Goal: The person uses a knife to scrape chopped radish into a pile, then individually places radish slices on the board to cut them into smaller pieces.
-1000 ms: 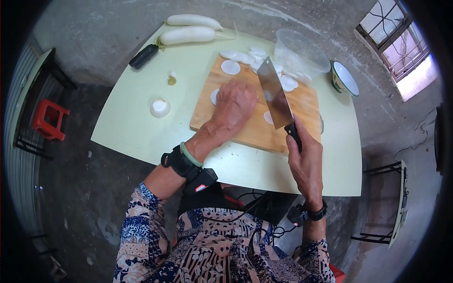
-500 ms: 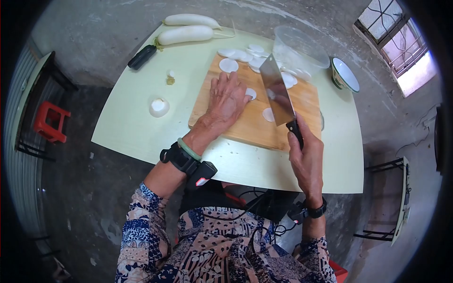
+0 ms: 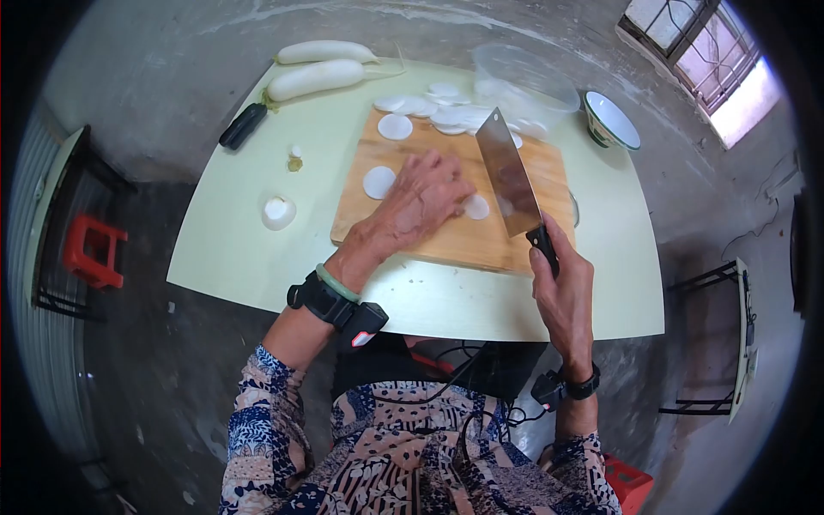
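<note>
My right hand (image 3: pixel 562 287) grips the black handle of a cleaver (image 3: pixel 512 176), its broad blade tilted up over the right part of the wooden cutting board (image 3: pixel 429 240). Over the middle of the board is my left hand (image 3: pixel 416 197), fingers slightly blurred and apart, with the fingertips right at a thin round radish slice (image 3: pixel 477 207). Another white slice (image 3: pixel 378 182) lies just left of that hand. Farther up the board is a single slice (image 3: pixel 395 128), and several overlapping slices (image 3: pixel 455 117) lie along the far edge.
Two whole white radishes (image 3: pixel 316 80) lie at the back left beside a dark object (image 3: pixel 243 126). A radish end piece (image 3: pixel 278 212) and small scraps (image 3: pixel 295 160) sit on the pale table (image 3: pixel 232 249). Behind the board are a clear plastic tub (image 3: pixel 532 81) and an enamel bowl (image 3: pixel 611 122).
My left hand has moved right across the board to the lone slice. A slice now shows to its left. The cleaver stays raised in my right hand, and the view has shifted slightly.
</note>
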Available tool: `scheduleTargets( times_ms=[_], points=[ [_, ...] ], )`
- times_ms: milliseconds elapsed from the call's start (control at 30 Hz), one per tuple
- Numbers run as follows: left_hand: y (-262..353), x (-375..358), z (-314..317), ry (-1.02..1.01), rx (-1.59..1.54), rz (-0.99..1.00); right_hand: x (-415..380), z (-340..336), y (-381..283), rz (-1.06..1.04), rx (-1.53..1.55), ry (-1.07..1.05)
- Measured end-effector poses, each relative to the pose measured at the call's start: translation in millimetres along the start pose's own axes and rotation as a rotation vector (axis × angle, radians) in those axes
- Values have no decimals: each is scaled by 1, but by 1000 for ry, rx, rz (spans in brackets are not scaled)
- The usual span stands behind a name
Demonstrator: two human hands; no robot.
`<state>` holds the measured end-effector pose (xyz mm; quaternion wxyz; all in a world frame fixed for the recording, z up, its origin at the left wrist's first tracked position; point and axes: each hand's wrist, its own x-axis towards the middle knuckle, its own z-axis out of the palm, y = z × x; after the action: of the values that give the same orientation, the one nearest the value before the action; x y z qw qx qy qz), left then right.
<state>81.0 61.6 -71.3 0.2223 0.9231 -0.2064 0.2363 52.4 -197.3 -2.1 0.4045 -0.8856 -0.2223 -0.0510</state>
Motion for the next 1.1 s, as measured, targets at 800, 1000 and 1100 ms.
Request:
scheduleTargets(
  times_ms=[800,1000,1100],
  points=[
    [-5,40,-12,-369,-63,73,-27,-21,14,6,119,-6],
    [-5,24,-1,-205,-112,87,-27,-20,19,-10,113,-26],
    [-2,20,5,-146,-104,89,-28,-18,21,-14,117,-29]
  ],
)
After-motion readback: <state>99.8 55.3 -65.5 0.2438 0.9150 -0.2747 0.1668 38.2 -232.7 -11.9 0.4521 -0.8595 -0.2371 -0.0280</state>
